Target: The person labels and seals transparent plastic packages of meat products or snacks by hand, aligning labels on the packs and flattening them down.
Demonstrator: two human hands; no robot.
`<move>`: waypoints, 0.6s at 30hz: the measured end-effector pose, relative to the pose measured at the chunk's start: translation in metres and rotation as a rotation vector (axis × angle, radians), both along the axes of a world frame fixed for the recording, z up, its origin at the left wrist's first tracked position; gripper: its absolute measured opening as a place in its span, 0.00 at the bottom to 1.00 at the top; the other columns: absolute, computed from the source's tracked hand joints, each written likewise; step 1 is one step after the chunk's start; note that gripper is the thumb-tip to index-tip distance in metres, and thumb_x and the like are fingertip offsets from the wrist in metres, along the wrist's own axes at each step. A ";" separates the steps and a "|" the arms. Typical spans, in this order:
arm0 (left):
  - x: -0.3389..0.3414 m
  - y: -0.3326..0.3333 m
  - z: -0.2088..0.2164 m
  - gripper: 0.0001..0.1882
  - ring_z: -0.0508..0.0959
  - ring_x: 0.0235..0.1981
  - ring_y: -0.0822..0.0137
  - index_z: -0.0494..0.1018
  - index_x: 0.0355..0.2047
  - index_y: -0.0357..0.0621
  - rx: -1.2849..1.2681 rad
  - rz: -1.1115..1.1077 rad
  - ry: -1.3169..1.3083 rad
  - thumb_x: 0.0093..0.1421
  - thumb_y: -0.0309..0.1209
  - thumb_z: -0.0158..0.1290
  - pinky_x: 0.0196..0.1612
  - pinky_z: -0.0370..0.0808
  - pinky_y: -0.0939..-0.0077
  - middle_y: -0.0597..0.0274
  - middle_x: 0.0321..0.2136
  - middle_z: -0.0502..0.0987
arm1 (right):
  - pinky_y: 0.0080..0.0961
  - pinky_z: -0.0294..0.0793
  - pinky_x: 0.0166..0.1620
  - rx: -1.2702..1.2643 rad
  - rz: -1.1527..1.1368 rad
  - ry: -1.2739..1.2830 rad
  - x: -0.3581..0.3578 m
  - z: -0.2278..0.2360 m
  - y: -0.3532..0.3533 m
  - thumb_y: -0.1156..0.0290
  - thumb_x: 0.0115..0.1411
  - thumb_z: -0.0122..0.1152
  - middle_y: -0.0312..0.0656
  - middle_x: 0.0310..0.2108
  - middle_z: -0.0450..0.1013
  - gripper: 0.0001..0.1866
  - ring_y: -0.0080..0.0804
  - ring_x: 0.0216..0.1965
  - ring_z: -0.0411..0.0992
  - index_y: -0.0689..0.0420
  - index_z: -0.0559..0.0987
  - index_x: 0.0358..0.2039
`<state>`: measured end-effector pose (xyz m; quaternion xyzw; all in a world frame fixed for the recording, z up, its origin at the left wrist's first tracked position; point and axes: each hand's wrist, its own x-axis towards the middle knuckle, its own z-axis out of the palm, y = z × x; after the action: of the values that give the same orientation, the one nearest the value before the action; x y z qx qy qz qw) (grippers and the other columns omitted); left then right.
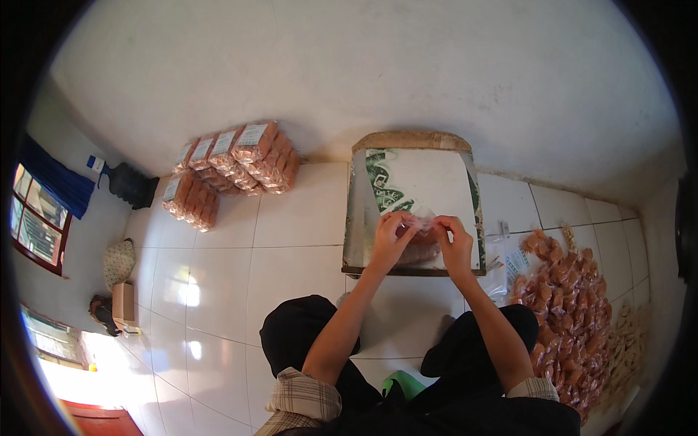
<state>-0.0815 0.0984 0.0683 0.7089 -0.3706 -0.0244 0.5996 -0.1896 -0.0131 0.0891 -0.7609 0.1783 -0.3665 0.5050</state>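
1. The low table (436,173) stands against the wall, its far edge rounded and its near edge facing the seated person; green print runs down the left part of its white tabletop.
2. A clear plastic bag (421,254) with reddish-brown contents lies close to the middle of the tabletop's near edge, partly hidden behind the hands.
3. The left hand (390,236) is at the bag's left, thumb and fingertips bent together, grasping the gathered plastic at its upper end.
4. The right hand (455,249) is at the bag's right, its thumb and fingertips pinching the same plastic just beside the left fingertips; the exact fold between them is too small to tell.
5. Beyond the tabletop's right edge, near its near right corner, flat clear packaging (517,263) with green print lies on the tiled floor (298,218).
6. Just beside that packaging, a large heap of small reddish-brown packets (567,320) spreads along the floor, with a pale heap (627,338) at its right.
7. Well apart from the tabletop's left edge, stacked reddish-brown packs (267,156) with pale labels stand on the floor near the wall.
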 end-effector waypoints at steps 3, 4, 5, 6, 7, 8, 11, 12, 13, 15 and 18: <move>-0.002 -0.002 -0.001 0.08 0.71 0.38 0.59 0.73 0.31 0.42 -0.046 0.022 0.030 0.48 0.23 0.57 0.46 0.66 0.68 0.63 0.30 0.76 | 0.25 0.69 0.37 -0.077 0.039 -0.008 -0.001 0.008 0.001 0.80 0.48 0.62 0.41 0.28 0.71 0.11 0.34 0.31 0.69 0.60 0.74 0.34; -0.002 -0.003 0.000 0.08 0.71 0.39 0.59 0.73 0.31 0.42 -0.044 0.027 0.027 0.47 0.23 0.57 0.46 0.66 0.68 0.62 0.30 0.76 | 0.25 0.69 0.37 -0.144 0.055 -0.005 -0.001 0.011 0.001 0.80 0.48 0.62 0.41 0.28 0.70 0.11 0.34 0.32 0.68 0.60 0.74 0.34; -0.001 -0.005 0.000 0.08 0.71 0.39 0.59 0.73 0.30 0.42 -0.041 0.032 0.024 0.47 0.23 0.57 0.46 0.67 0.67 0.62 0.30 0.76 | 0.26 0.68 0.38 -0.147 0.015 -0.029 0.001 0.012 0.001 0.79 0.48 0.63 0.42 0.29 0.70 0.12 0.34 0.32 0.68 0.60 0.74 0.35; 0.001 -0.006 0.001 0.09 0.71 0.39 0.59 0.73 0.30 0.42 -0.038 0.038 0.021 0.47 0.22 0.57 0.46 0.67 0.67 0.62 0.30 0.76 | 0.27 0.68 0.39 -0.150 -0.025 -0.053 0.006 0.015 0.001 0.79 0.48 0.63 0.42 0.30 0.70 0.13 0.35 0.33 0.67 0.60 0.73 0.35; 0.004 -0.007 0.001 0.09 0.71 0.39 0.58 0.73 0.31 0.42 -0.046 0.038 -0.043 0.47 0.22 0.57 0.46 0.67 0.68 0.61 0.30 0.76 | 0.27 0.68 0.39 -0.147 -0.065 -0.078 0.012 0.018 0.002 0.78 0.47 0.64 0.43 0.31 0.69 0.14 0.35 0.33 0.67 0.60 0.73 0.36; 0.008 -0.007 0.001 0.09 0.71 0.39 0.58 0.73 0.31 0.42 -0.053 0.039 -0.107 0.46 0.22 0.58 0.45 0.67 0.68 0.61 0.30 0.76 | 0.28 0.67 0.40 -0.175 -0.076 -0.096 0.018 0.023 0.002 0.78 0.47 0.63 0.43 0.32 0.69 0.14 0.36 0.35 0.67 0.59 0.73 0.36; 0.006 -0.006 0.003 0.10 0.71 0.39 0.57 0.73 0.31 0.41 -0.053 0.021 -0.035 0.45 0.21 0.58 0.45 0.68 0.68 0.59 0.31 0.75 | 0.31 0.67 0.40 -0.237 -0.019 -0.081 0.024 0.030 0.000 0.79 0.47 0.61 0.45 0.34 0.68 0.13 0.39 0.37 0.67 0.59 0.72 0.35; 0.005 -0.005 0.004 0.11 0.71 0.39 0.56 0.73 0.31 0.41 -0.049 0.013 0.032 0.45 0.21 0.58 0.44 0.68 0.68 0.58 0.32 0.75 | 0.31 0.68 0.40 -0.237 0.062 -0.031 0.022 0.024 -0.002 0.80 0.47 0.60 0.45 0.34 0.67 0.13 0.40 0.36 0.67 0.59 0.72 0.36; 0.004 -0.005 0.006 0.11 0.71 0.41 0.57 0.73 0.32 0.41 -0.040 0.024 0.008 0.46 0.21 0.59 0.45 0.68 0.69 0.58 0.33 0.75 | 0.32 0.68 0.39 -0.244 0.144 0.012 0.022 0.021 -0.003 0.80 0.47 0.60 0.46 0.35 0.67 0.13 0.41 0.36 0.68 0.59 0.72 0.36; -0.002 -0.001 0.007 0.12 0.70 0.46 0.58 0.72 0.34 0.41 -0.023 0.051 -0.041 0.47 0.23 0.59 0.46 0.69 0.70 0.59 0.36 0.74 | 0.29 0.68 0.37 -0.211 0.056 0.016 0.024 0.014 0.005 0.78 0.51 0.58 0.45 0.32 0.68 0.08 0.39 0.34 0.69 0.61 0.72 0.33; -0.016 0.003 0.023 0.13 0.69 0.45 0.56 0.72 0.33 0.42 -0.206 0.168 -0.207 0.46 0.26 0.61 0.47 0.67 0.67 0.59 0.36 0.73 | 0.27 0.69 0.32 -0.248 -0.023 -0.054 0.021 0.011 0.018 0.79 0.54 0.55 0.44 0.29 0.68 0.05 0.40 0.30 0.70 0.62 0.72 0.32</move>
<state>-0.0973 0.1016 0.0914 0.6707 -0.3706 0.1371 0.6277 -0.1690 0.0051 0.0997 -0.8052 0.1268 -0.4119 0.4073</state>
